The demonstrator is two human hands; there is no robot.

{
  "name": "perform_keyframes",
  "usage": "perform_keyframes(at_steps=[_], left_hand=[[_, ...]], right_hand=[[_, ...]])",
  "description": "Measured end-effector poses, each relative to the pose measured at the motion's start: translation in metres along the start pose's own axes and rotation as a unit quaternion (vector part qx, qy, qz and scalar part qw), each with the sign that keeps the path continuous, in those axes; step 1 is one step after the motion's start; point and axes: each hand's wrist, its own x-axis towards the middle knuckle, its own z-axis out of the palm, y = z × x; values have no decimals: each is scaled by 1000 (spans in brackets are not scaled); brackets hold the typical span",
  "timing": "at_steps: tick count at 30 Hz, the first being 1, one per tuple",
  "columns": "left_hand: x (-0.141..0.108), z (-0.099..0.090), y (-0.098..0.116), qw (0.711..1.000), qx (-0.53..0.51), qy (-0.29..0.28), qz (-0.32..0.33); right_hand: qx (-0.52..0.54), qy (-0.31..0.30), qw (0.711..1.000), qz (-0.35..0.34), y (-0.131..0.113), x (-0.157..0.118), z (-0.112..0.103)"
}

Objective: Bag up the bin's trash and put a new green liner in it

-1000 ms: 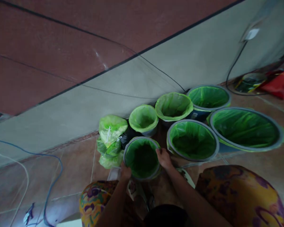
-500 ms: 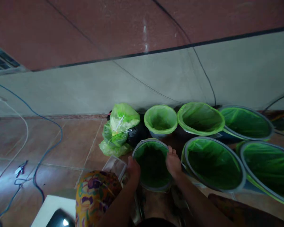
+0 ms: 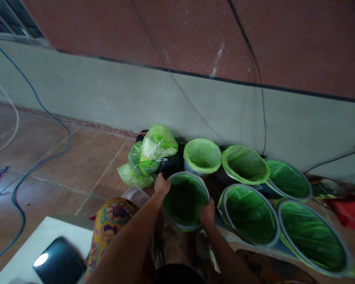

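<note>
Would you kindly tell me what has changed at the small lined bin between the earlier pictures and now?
The left hand slid from the near-left rim to the far-left rim of the small bin; the right hand moved from the far-right rim to the near-right rim. Both keep their grip. The bin, the tied green bags and the other lined bins stayed put; the camera view swung.

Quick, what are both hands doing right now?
Left hand: gripping the far-left rim of the small bin lined with a green bag.
Right hand: gripping the same bin's near-right rim.
</note>
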Motion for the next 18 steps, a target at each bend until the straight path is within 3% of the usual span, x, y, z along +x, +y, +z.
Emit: perform_keyframes(at_steps=[2,6,10,15,18], left_hand=[[-6,-1,-4,1000,16,11,-5],[-38,11,-31,995,67,56,-48],[-61,24,-50,991,46,25,-119],[-60,27,-49,988,42,16,-148],[-58,27,-48,990,33,32,-136]], right_hand=[[-75,47,996,10,-9,-8,-2],[-203,86,967,-129,-45,1,-14],[-239,44,947,-211,-71,37,-20],[-262,-76,941,-200,-65,74,-20],[-300,-85,929,-198,-62,71,-23]])
